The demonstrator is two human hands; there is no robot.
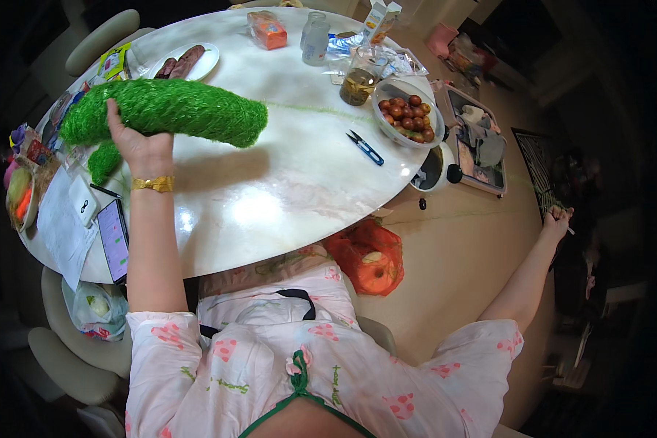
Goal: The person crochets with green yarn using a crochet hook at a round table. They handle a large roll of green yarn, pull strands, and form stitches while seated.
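My left hand (137, 139) grips a thick roll of shaggy bright-green yarn work (197, 112) from below, thumb over its near side, above the table's left part. A smaller green piece (104, 163) hangs or lies beneath it; I cannot tell whether they are joined. My right hand (557, 222) is stretched far out to the right, away from the table, fingers closed. A thin pale-tipped tool (571, 231) pokes out of it, and green yarn shows by the fingers. A faint green strand (317, 109) crosses the tabletop from the roll's right end towards the bowl.
Blue thread snips (366, 148) lie open on the marble-look table (306, 186). Near its right edge stand a bowl of small tomato-like fruit (410, 87) and a glass jug (359, 79). A phone (114, 238) rests at the left. A red bag (369, 263) is below the table edge.
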